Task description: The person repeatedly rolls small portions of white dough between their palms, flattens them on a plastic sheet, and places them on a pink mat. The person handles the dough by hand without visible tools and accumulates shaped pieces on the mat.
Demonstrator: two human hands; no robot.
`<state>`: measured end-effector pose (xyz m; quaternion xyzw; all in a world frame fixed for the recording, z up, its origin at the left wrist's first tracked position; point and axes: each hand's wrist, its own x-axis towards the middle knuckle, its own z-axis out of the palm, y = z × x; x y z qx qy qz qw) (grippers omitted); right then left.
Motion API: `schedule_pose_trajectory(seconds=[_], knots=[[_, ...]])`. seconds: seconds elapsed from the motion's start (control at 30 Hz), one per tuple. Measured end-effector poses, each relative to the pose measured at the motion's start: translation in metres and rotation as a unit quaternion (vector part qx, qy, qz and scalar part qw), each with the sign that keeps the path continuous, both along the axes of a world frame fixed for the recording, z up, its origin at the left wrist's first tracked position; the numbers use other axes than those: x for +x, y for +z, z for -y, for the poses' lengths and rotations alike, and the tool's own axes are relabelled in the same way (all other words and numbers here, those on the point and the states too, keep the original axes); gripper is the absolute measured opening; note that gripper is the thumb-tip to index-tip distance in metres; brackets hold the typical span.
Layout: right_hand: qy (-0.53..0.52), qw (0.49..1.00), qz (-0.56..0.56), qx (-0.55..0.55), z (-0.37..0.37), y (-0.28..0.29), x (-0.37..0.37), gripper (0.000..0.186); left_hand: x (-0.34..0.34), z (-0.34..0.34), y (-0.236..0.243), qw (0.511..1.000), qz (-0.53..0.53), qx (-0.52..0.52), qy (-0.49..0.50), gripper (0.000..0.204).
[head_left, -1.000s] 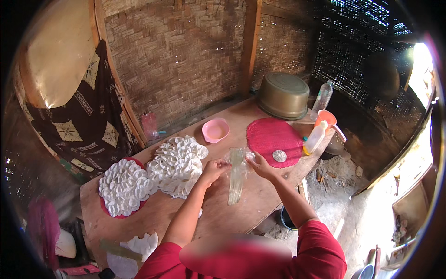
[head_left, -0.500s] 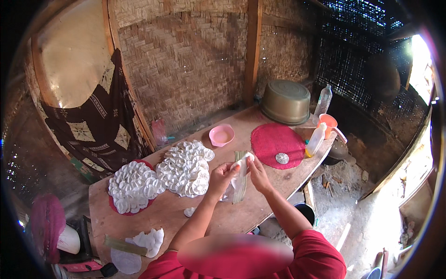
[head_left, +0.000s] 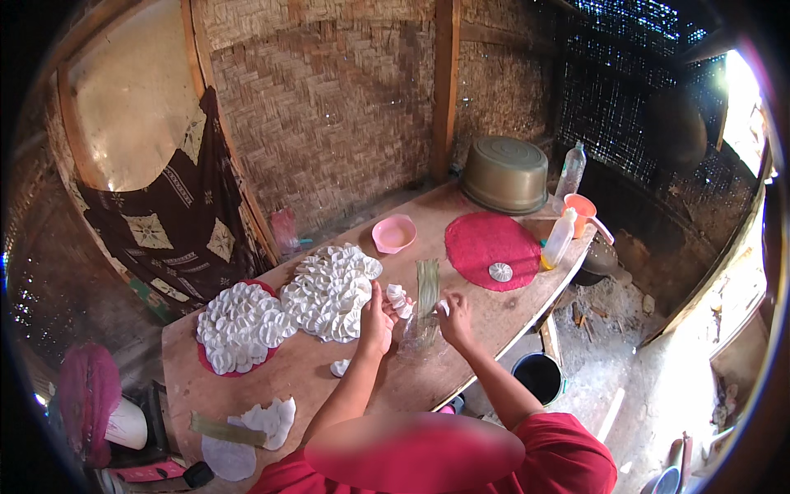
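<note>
My left hand (head_left: 378,323) holds a small white pleated piece (head_left: 397,296) at its fingers, left of a strip of pale green leaf-like material (head_left: 428,281) on the table. My right hand (head_left: 456,321) pinches a small white bit (head_left: 442,307) beside the strip's lower end. A clear plastic sheet (head_left: 420,339) lies below the strip. Two heaps of white pleated discs (head_left: 325,288) (head_left: 239,325) spread to the left, with a loose piece (head_left: 340,366) nearby. A single pleated disc (head_left: 499,272) sits on a red round mat (head_left: 485,245) to the right.
On the table (head_left: 197,395) stand a pink bowl (head_left: 393,233), a large upturned metal pot (head_left: 505,165), bottles (head_left: 558,240), an orange jug (head_left: 580,210); scraps (head_left: 234,457) lie front left. A dark bucket (head_left: 536,377) is on the floor. Woven wall behind.
My hands have moved from working together over the strip to apart: left with the white piece to its left, right at its lower end. The strip now lies flat, farther back.
</note>
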<state>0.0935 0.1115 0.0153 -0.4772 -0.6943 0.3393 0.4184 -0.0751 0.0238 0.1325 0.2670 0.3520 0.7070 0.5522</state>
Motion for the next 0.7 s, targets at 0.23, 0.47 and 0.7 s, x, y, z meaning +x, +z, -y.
schedule_pose_trajectory(seconds=[0.23, 0.47, 0.7], knots=[[0.169, 0.573, -0.631, -0.495, 0.067, 0.074, -0.032, 0.029, 0.026, 0.001, -0.011, 0.986, 0.148, 0.018, 0.074, 0.063], [0.008, 0.904, -0.396, -0.16, 0.066, 0.096, -0.033, 0.011, 0.035, 0.015, -0.016, 0.984, -0.13, 0.04, 0.114, 0.022], [0.035, 0.96, -0.034, 0.277, 0.084, 0.153, -0.006, 0.015, 0.028, 0.026, 0.006, 0.956, -0.275, 0.091, 0.05, 0.026]])
